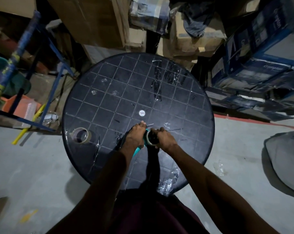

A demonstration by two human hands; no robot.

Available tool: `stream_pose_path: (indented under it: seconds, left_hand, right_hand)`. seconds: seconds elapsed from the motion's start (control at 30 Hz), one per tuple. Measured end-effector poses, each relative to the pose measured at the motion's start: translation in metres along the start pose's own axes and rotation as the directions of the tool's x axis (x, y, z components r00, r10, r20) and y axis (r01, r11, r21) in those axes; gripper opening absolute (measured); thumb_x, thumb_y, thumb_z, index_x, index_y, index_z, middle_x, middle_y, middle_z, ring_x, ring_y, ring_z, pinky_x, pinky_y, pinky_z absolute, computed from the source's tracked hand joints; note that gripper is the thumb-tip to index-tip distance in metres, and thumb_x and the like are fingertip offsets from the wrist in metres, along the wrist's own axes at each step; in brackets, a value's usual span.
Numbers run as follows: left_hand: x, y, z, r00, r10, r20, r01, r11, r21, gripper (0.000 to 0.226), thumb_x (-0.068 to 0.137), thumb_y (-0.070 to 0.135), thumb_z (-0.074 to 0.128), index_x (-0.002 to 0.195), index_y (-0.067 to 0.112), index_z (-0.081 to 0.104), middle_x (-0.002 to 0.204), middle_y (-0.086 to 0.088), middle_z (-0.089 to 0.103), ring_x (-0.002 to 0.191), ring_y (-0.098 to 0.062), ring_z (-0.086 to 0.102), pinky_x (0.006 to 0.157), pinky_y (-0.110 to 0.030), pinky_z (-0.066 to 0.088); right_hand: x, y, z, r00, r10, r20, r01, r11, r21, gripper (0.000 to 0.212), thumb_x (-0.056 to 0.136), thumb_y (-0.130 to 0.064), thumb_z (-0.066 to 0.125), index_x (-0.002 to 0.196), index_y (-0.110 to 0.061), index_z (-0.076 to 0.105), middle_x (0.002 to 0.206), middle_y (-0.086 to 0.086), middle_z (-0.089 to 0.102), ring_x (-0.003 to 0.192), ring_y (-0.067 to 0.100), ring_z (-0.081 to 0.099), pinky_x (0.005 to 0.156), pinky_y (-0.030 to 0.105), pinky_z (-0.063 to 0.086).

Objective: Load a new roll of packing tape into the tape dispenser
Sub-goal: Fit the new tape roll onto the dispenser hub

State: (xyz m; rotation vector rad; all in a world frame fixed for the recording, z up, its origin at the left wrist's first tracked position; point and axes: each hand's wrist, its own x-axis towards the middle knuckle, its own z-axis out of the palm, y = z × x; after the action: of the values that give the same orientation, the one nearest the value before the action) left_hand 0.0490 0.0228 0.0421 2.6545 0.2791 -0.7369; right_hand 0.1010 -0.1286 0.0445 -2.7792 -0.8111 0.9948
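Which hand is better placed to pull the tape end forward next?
Probably the left hand: its fingertips reach beyond the tape roll, while the right hand grips that roll on the teal dispenser.

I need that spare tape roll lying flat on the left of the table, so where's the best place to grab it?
Come from above: the spare tape roll lies flat, hole upward, apart from both hands. Likely best to pinch its ring wall, thumb in the core.

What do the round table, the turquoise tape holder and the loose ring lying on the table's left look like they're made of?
Round table: likely moulded plastic, dark, slightly glossy; a square grid is pressed into its top.
Tape dispenser, held by the left hand and right hand: probably plastic, given its even turquoise colour.
Loose ring: seemingly a tape roll on a cardboard core, dull tan.
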Motion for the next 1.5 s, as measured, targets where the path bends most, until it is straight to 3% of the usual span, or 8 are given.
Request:
stream_pose_path:
  seconds: [0.57, 0.77, 0.83, 0.93, 1.07, 1.13, 1.23, 1.5]
  left_hand:
    - [0.009, -0.006, -0.003, 0.998, 0.051, 0.040, -0.053, 0.997, 0.053, 0.128, 0.051, 0.029, 0.097, 0.154, 0.006, 0.024, 0.162, -0.014, 0.025, 0.145, -0.033, 0.033, 0.117, -0.040, 0.031]
    - [0.008, -0.009, -0.009, 0.999, 0.033, 0.000, -0.033, 0.996, -0.078, 0.102, 0.051, 0.047, 0.093, 0.136, 0.013, 0.047, 0.145, -0.011, 0.049, 0.125, -0.033, 0.054, 0.103, -0.041, 0.047]
    - [0.009, -0.005, -0.009, 1.000, 0.014, -0.005, -0.015, 0.998, -0.060, 0.104, 0.053, 0.047, 0.093, 0.137, 0.010, 0.046, 0.147, -0.013, 0.047, 0.126, -0.034, 0.053, 0.104, -0.041, 0.047]
    - [0.011, 0.006, -0.001, 1.000, -0.019, -0.001, 0.019, 1.000, 0.003, 0.114, 0.060, 0.043, 0.092, 0.148, 0.002, 0.033, 0.155, -0.019, 0.034, 0.135, -0.038, 0.043, 0.111, -0.046, 0.041]
    - [0.010, 0.012, 0.007, 0.999, -0.039, -0.007, 0.039, 0.998, 0.047, 0.121, 0.063, 0.044, 0.091, 0.152, -0.002, 0.023, 0.160, -0.022, 0.024, 0.141, -0.041, 0.033, 0.115, -0.049, 0.035]
    - [0.012, 0.010, 0.003, 0.999, -0.037, -0.008, 0.037, 0.999, 0.008, 0.117, 0.059, 0.049, 0.090, 0.147, -0.002, 0.033, 0.155, -0.023, 0.034, 0.136, -0.040, 0.041, 0.112, -0.048, 0.039]
    - [0.017, 0.006, -0.001, 0.999, -0.048, -0.025, 0.047, 0.998, -0.050, 0.094, 0.065, 0.047, 0.088, 0.137, 0.003, 0.047, 0.146, -0.020, 0.046, 0.126, -0.037, 0.051, 0.106, -0.044, 0.046]
    - [0.031, 0.020, 0.003, 0.995, -0.101, -0.009, 0.101, 0.990, 0.100, 0.061, 0.065, 0.029, 0.091, 0.112, 0.000, 0.065, 0.119, -0.017, 0.059, 0.105, -0.033, 0.063, 0.087, -0.043, 0.057]
  right_hand:
    - [0.009, -0.001, 0.024, 0.984, 0.164, -0.070, -0.153, 0.978, 0.140, 0.097, 0.073, -0.032, 0.087, 0.153, -0.020, 0.033, 0.134, 0.017, 0.046, 0.111, 0.039, 0.061, 0.090, 0.046, 0.054]
    - [0.010, 0.012, 0.030, 0.981, 0.171, -0.091, -0.142, 0.955, 0.260, 0.093, 0.070, -0.042, 0.088, 0.148, -0.020, 0.043, 0.125, 0.015, 0.057, 0.105, 0.034, 0.065, 0.091, 0.041, 0.056]
    - [0.011, 0.025, 0.029, 0.970, 0.236, -0.064, -0.182, 0.872, 0.455, 0.076, 0.065, -0.042, 0.092, 0.132, -0.019, 0.063, 0.107, 0.011, 0.072, 0.091, 0.028, 0.071, 0.081, 0.037, 0.060]
    - [0.011, 0.040, 0.024, 0.906, 0.421, 0.054, -0.306, 0.559, 0.770, 0.045, 0.067, -0.024, 0.094, 0.105, -0.010, 0.076, 0.081, 0.016, 0.075, 0.060, 0.026, 0.072, 0.050, 0.027, 0.056]
    - [0.015, 0.055, 0.034, 0.874, 0.446, 0.194, -0.361, 0.327, 0.873, 0.032, 0.061, -0.006, 0.095, 0.074, -0.005, 0.066, 0.074, 0.020, 0.068, 0.055, 0.029, 0.067, 0.056, 0.047, 0.061]
    - [0.011, 0.053, 0.036, 0.867, 0.437, 0.240, -0.356, 0.207, 0.911, 0.031, 0.063, 0.002, 0.092, 0.075, -0.001, 0.063, 0.078, 0.024, 0.067, 0.056, 0.034, 0.067, 0.057, 0.053, 0.061]
    - [0.002, 0.047, 0.032, 0.843, 0.446, 0.302, -0.378, 0.092, 0.921, 0.024, 0.072, 0.002, 0.087, 0.079, 0.004, 0.064, 0.073, 0.026, 0.066, 0.045, 0.030, 0.066, 0.043, 0.032, 0.057]
    - [0.006, 0.045, 0.039, 0.810, 0.463, 0.359, -0.382, -0.047, 0.923, 0.019, 0.079, 0.005, 0.081, 0.087, 0.004, 0.063, 0.067, 0.021, 0.063, 0.037, 0.025, 0.061, 0.041, 0.030, 0.056]
